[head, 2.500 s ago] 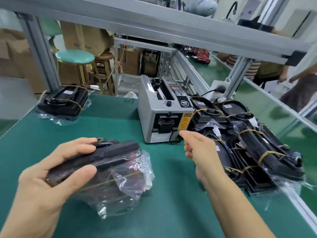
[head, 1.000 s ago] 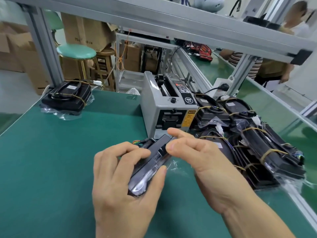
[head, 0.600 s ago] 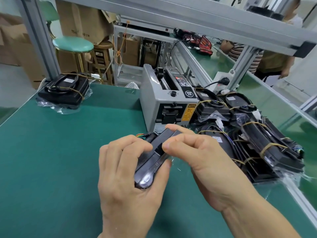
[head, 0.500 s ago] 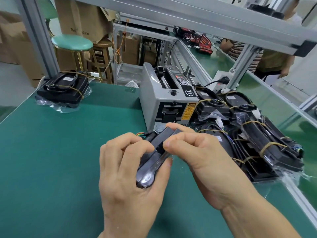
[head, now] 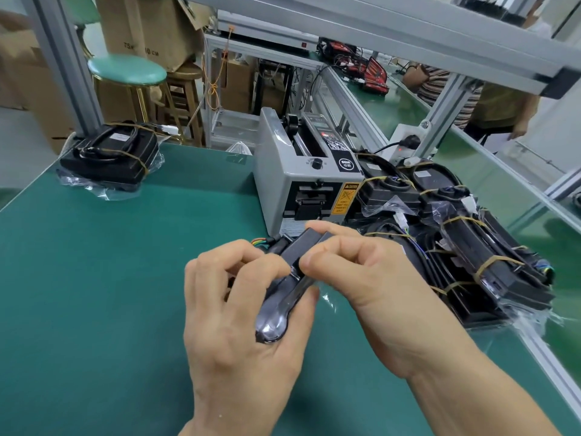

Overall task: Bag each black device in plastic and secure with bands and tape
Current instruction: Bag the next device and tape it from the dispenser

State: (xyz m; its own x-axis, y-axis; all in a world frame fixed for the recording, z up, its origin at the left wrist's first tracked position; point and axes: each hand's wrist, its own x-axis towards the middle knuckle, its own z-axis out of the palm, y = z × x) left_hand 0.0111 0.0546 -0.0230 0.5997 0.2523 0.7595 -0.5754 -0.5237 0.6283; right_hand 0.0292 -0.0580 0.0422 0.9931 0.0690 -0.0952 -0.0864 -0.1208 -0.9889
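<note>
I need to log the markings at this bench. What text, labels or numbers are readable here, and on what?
"CAUTION": heading of the yellow warning sticker on the grey tape dispenser; the lines beneath are too small to read.
"0 CM", after partly hidden characters: cardboard box behind the stool.
Round black badge on the dispenser: blurred, unreadable.
White labels on the bagged black devices: too small to read.

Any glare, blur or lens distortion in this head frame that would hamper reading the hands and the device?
Head view: the straight frame rail bows from wide-angle distortion; light is even, shadows soft; glare streaks the glossy device between left hand and right hand; the hands are sharp, the people at the far bench look soft.
</note>
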